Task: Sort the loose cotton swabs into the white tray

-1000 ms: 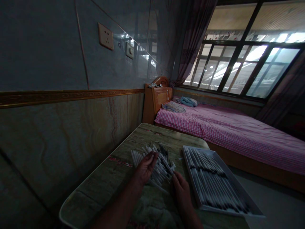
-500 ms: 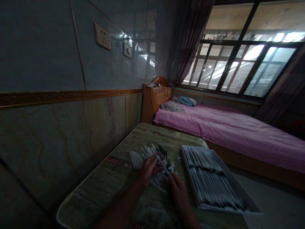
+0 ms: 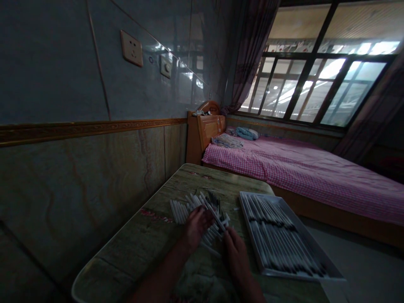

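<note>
My right hand [image 3: 236, 248] is closed on the lower end of a slim white pen [image 3: 218, 219], which slants up and to the left. My left hand [image 3: 198, 227] is just left of that pen, with its fingers parted over loose pen parts; its fingertips are dark and partly blurred. White tubes [image 3: 178, 211] lie side by side left of the hands. Behind them is a cluster of dark thin pieces [image 3: 213, 199]. More white pieces lie beneath both hands, partly hidden.
A shallow white tray [image 3: 261, 270] holds rows of white pens with black ends, right of my hands. Everything rests on a table with a marbled green top [image 3: 126, 252]. Beyond it stands a bed [image 3: 284, 164] with a pink checked cover; a tiled wall [image 3: 126, 168] runs along the left.
My left hand has drawn back slightly from the upper end of the pen, and its fingers have parted. The right hand keeps the pen in about the same place.
</note>
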A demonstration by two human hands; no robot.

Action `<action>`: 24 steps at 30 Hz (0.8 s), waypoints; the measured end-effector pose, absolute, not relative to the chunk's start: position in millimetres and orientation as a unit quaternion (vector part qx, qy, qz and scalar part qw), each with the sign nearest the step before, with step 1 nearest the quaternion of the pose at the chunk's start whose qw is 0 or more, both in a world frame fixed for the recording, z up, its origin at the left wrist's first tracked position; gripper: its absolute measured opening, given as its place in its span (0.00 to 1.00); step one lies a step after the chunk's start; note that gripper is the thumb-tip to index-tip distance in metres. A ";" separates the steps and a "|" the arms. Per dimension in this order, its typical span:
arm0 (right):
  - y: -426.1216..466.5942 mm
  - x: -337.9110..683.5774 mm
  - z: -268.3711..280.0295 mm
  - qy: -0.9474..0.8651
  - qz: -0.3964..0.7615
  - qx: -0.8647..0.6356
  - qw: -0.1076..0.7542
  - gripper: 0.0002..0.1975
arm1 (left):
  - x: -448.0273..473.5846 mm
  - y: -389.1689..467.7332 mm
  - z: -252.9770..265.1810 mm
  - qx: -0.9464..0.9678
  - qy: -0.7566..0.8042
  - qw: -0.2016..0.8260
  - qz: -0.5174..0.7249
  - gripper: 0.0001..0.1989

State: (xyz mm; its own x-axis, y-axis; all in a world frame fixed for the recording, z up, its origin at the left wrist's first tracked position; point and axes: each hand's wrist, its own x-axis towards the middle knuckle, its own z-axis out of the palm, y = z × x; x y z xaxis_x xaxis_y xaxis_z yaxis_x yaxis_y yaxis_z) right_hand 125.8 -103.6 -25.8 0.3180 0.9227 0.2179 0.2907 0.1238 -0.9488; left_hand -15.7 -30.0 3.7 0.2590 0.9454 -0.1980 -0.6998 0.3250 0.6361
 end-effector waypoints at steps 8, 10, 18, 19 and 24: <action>-105.6 125.7 -26.4 -0.546 0.274 -0.603 0.513 0.20 | -20.6 -24.0 6.4 0.113 0.226 0.807 0.534 0.09; -106.9 125.4 -27.3 -0.567 0.272 -0.599 0.495 0.19 | -21.8 -23.2 6.5 0.110 0.212 0.813 0.531 0.10; -111.3 124.0 -29.7 -0.609 0.225 -0.608 0.457 0.21 | -24.9 -14.6 -4.3 0.130 0.151 0.783 0.589 0.09; -111.3 123.9 -30.1 -0.613 0.222 -0.607 0.455 0.21 | -24.2 -15.0 -4.9 0.139 0.144 0.779 0.594 0.08; -110.7 123.1 -31.0 -0.624 0.200 -0.604 0.454 0.23 | -19.9 -19.6 -2.1 0.144 0.161 0.767 0.604 0.07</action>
